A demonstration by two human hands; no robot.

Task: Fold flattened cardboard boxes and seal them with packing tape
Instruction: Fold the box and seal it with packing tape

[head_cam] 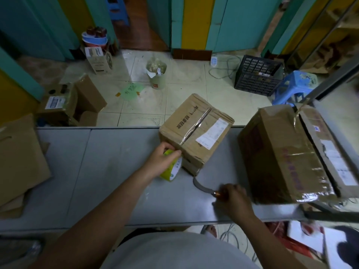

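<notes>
A small cardboard box [196, 131] stands on the grey table [108, 171], its top seam covered by clear tape and a white label beside the seam. My left hand [161, 160] grips a roll of packing tape [172, 169] with a yellow core, held against the box's near side. My right hand [234, 199] grips the brown handle of a curved knife [202, 186]; the blade's tip points at the box's lower near corner. A larger taped box [287, 158] stands on the table's right.
Flattened cardboard [17, 162] lies at the table's left end. On the tiled floor beyond are open boxes [77, 105], a bucket [157, 74], a black crate [256, 74] and a blue stool [295, 86]. A metal shelf frame [330, 78] rises at the right.
</notes>
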